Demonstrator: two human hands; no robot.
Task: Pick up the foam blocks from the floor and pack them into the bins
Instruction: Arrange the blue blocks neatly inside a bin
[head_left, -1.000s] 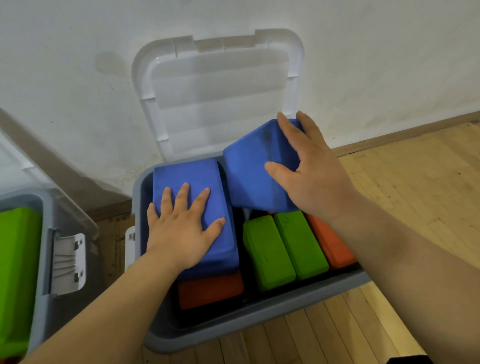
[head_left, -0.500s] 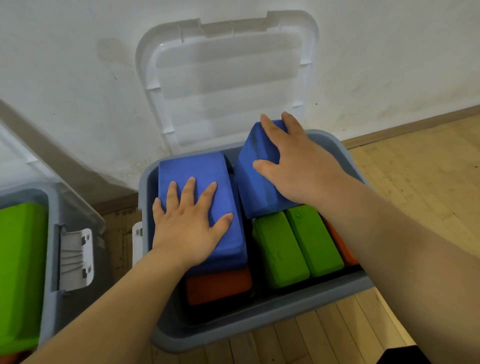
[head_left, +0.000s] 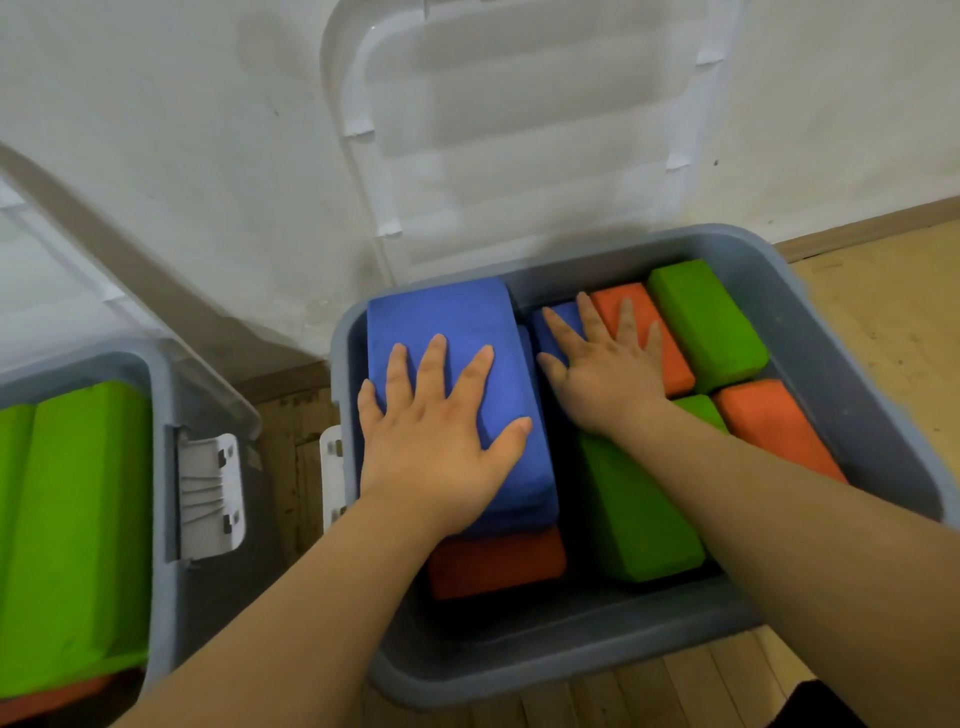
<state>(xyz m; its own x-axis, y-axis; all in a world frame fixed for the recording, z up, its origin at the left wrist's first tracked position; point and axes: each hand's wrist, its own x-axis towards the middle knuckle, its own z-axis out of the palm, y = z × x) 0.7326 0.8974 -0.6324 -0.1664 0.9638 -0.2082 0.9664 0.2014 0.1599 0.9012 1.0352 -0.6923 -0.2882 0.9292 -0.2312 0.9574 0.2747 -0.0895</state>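
wall-side bin (head_left: 519, 665) packed | left hand (head_left: 436, 447), right hand (head_left: 608, 384) flat on blocks (head_left: 447, 322), fingers (head_left: 434, 364) straight

No legible text or labels.

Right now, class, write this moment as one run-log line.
left hand: flat on top blue block | right hand: flat on lower blue block | bin: lid up
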